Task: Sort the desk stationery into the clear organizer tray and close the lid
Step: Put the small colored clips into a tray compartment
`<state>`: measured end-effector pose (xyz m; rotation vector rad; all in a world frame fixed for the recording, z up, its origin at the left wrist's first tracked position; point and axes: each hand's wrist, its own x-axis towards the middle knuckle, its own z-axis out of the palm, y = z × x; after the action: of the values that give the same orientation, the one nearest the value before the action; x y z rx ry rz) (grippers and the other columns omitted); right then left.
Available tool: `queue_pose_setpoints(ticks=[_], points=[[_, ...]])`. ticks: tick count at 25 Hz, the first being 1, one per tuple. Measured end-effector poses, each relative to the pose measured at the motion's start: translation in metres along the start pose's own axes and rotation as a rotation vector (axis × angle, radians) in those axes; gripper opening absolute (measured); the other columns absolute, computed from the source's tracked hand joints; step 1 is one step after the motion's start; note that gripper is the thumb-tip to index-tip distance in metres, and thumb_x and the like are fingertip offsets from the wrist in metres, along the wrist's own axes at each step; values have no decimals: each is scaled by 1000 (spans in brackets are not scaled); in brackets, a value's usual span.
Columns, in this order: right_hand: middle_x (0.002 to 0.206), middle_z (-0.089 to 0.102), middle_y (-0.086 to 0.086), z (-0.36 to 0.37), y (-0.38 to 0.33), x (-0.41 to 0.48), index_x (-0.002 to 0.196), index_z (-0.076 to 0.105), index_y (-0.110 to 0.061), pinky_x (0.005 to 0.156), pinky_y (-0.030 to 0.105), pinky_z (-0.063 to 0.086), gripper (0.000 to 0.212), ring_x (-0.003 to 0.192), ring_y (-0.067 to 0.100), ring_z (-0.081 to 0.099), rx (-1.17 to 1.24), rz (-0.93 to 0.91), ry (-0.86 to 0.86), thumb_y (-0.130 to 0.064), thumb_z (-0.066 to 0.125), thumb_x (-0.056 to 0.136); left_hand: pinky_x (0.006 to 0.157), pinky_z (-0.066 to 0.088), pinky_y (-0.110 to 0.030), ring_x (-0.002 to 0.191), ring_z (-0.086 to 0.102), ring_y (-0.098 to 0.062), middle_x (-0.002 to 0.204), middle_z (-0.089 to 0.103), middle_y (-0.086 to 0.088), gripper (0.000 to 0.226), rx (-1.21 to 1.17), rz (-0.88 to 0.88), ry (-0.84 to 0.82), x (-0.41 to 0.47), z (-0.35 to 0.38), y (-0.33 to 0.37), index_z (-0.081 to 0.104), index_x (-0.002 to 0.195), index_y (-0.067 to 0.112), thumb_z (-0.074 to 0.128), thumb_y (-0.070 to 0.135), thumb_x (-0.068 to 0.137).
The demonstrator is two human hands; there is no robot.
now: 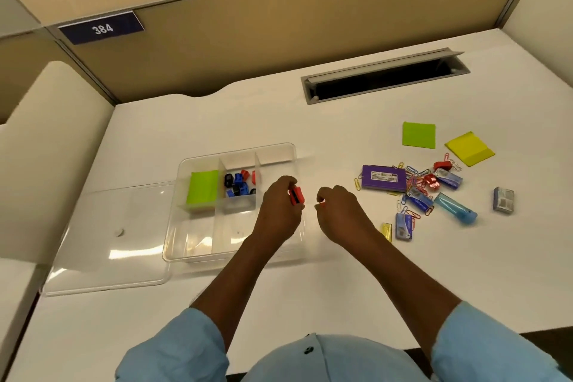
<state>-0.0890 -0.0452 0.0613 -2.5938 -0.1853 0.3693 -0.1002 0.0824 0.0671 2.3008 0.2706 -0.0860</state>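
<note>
Along the back: a beige partition panel (279,34) closes off the desk, with a dark blue number plate (101,28) reading 384 at its top left.
Desk: white desk (341,273), with a grey cable slot (384,77) set into it, flap raised.
Organizer: the clear organizer tray (229,257) sits left of centre with its top open.
Lid: the clear lid (108,242) lies flat on the desk against the tray's left side.
Tray contents: a green sticky pad (203,187) is in the left compartment and small blue, black and red sharpeners (238,184) are in the middle one.
Left hand: the left hand (279,211) is over the tray's right compartment, fingers curled around a red sharpener (296,195).
Right hand: the right hand (341,214) is just beside the tray, apart from the left, fingers curled and pinching a small orange piece (321,205) too tiny to name.
Loose pile: well to the right lie a purple box (384,178), coloured paper clips (414,183), blue staple boxes (420,200) and a clear blue case (454,207).
Further out: a second green pad (418,135), a yellow pad (469,148) and a grey-blue box (503,200) lie apart from the pile.
In the way: the forearms, in light blue sleeves (176,350), hide the tray's near right corner.
</note>
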Motion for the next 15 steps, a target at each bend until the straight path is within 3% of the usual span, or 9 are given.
queue_pose_setpoints(ticks=[4,7,9,12,15], points=[[110,51,12,15,-52,28,112,61,-8,79,28,45,23,97,26,56,78,-241,21,-7,50,92,78,51,-33,86,60,-22,100,63,-10,30,5,-30,164,26,-41,-28,63,99,7,69,-5,72],[101,50,13,30,-90,52,97,63,-6,72,27,41,15,89,26,54,92,-331,6,-3,50,89,66,38,-29,81,55,-27,79,62,-13,16,204,19,183,46,-69,-56,65,77,6,66,-6,67],[104,52,14,42,-110,67,99,62,-6,75,29,38,15,94,28,54,30,-359,-6,-2,54,86,65,37,-32,79,55,-31,77,61,-17,9,325,32,137,60,-81,-74,63,73,6,64,-2,69],[107,57,12,56,-124,84,107,60,-9,82,35,38,25,100,30,54,-137,-394,14,-3,59,83,68,50,-43,77,61,-36,79,66,-18,6,409,24,71,77,-88,-88,65,75,4,64,3,70],[107,59,11,66,-128,94,109,58,-9,87,38,37,28,103,31,52,-174,-386,12,-4,62,81,70,52,-41,81,64,-37,83,70,-16,14,452,15,32,85,-86,-92,68,80,8,69,7,66]])
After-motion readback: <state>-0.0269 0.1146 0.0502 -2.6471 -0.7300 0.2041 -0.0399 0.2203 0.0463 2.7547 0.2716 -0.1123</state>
